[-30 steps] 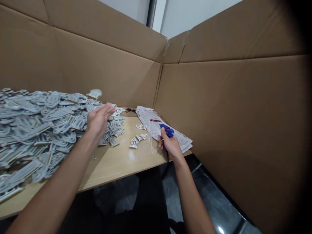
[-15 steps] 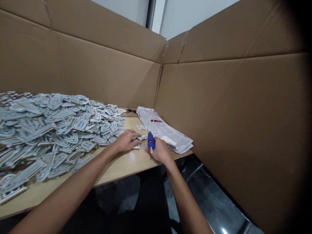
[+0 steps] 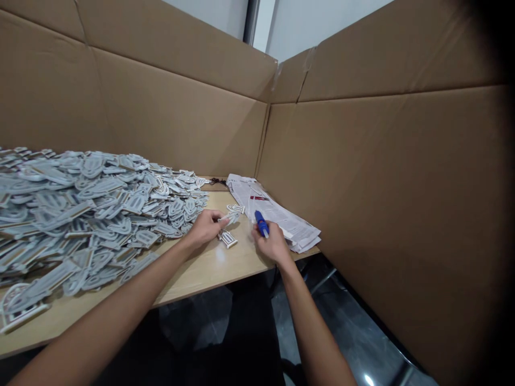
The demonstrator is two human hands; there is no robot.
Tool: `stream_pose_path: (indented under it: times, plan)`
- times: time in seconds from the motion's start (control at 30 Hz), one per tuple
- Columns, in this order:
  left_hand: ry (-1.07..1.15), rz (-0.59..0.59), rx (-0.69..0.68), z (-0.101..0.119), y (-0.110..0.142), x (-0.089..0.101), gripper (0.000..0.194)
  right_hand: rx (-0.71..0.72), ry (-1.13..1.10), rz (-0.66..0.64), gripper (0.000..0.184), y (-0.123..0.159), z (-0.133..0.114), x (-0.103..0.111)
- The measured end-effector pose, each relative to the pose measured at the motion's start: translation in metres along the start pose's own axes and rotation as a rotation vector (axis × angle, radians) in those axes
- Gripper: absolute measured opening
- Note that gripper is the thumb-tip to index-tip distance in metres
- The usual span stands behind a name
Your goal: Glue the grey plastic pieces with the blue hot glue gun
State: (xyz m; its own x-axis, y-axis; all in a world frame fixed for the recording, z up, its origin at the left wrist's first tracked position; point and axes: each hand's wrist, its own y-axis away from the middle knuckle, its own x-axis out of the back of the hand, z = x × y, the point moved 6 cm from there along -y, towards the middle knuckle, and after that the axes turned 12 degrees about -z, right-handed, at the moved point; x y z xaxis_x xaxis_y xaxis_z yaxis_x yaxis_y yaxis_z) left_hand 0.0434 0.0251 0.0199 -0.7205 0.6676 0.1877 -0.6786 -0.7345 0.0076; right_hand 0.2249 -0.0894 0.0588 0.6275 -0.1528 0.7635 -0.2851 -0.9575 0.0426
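The left hand [image 3: 205, 226] pinches one grey cutout [image 3: 230, 217], lifted just above the desk [image 3: 209, 268]. A second cutout [image 3: 228, 238] lies flat just below it, a third [image 3: 236, 208] just beyond. The right hand [image 3: 273, 244] is closed around one blue glue gun [image 3: 261, 223], nozzle pointing up-left. One heap [image 3: 80, 214] of cutouts, too many to count, fills the desk's left. One stack of papers [image 3: 281, 217] lies right.

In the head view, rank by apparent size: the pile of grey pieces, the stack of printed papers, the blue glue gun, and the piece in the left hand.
1. pile of grey pieces
2. stack of printed papers
3. and 4. blue glue gun and the piece in the left hand: look alike, unsure.
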Motion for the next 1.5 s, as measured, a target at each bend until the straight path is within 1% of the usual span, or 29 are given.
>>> stream_pose_path:
  times: [0.07,0.1,0.17,0.23,0.3,0.37,0.47,0.57,0.67,0.8,0.93,1.07,1.17,1.3,1.4,1.5]
  plan:
    - [0.175,-0.037,0.026,0.003,0.004,-0.006,0.027,0.05,-0.194,0.032,0.022,0.0,-0.002,0.003]
    - [0.239,-0.055,0.035,0.006,0.006,-0.009,0.026,0.072,-0.281,0.028,0.025,0.0,-0.004,0.003]
    - [0.327,-0.107,0.043,0.012,0.009,-0.016,0.026,0.102,-0.414,-0.009,0.03,0.002,-0.01,0.002]
    - [0.386,-0.197,0.039,0.016,0.01,-0.024,0.024,0.122,-0.497,-0.049,0.031,0.003,-0.017,0.0]
    - [0.422,-0.299,0.013,0.02,0.01,-0.031,0.022,0.137,-0.545,-0.062,0.032,0.005,-0.021,-0.001]
    - [0.428,-0.365,-0.023,0.023,0.01,-0.035,0.023,0.144,-0.585,-0.056,0.033,0.005,-0.023,-0.002]
    - [0.425,-0.393,-0.059,0.026,0.012,-0.036,0.028,0.119,-0.621,-0.028,0.036,0.006,-0.021,-0.003]
    - [0.45,-0.42,-0.059,0.031,0.015,-0.038,0.034,0.091,-0.597,0.009,0.036,0.006,-0.021,-0.001]
    - [0.444,-0.429,-0.038,0.034,0.018,-0.04,0.036,0.1,-0.516,0.033,0.035,0.007,-0.024,0.001]
    - [0.439,-0.41,-0.056,0.04,0.018,-0.04,0.04,0.173,-0.404,0.068,0.038,0.008,-0.028,0.001]
    - [0.449,-0.386,-0.043,0.038,0.017,-0.038,0.038,0.211,-0.332,0.08,0.039,0.008,-0.027,-0.003]
    - [0.456,-0.36,-0.052,0.036,0.017,-0.037,0.034,0.205,-0.284,0.083,0.041,0.007,-0.026,-0.006]
    - [0.445,-0.3,-0.052,0.036,0.018,-0.035,0.024,0.203,-0.278,0.099,0.04,0.007,-0.028,-0.005]
    - [0.421,-0.301,-0.042,0.038,0.02,-0.037,0.014,0.194,-0.336,0.141,0.038,0.01,-0.031,0.001]
    - [0.416,-0.29,-0.039,0.036,0.019,-0.036,0.017,0.176,-0.389,0.102,0.037,0.011,-0.033,0.002]
    - [0.438,-0.283,-0.057,0.034,0.016,-0.035,0.028,0.157,-0.425,0.082,0.036,0.012,-0.035,0.0]
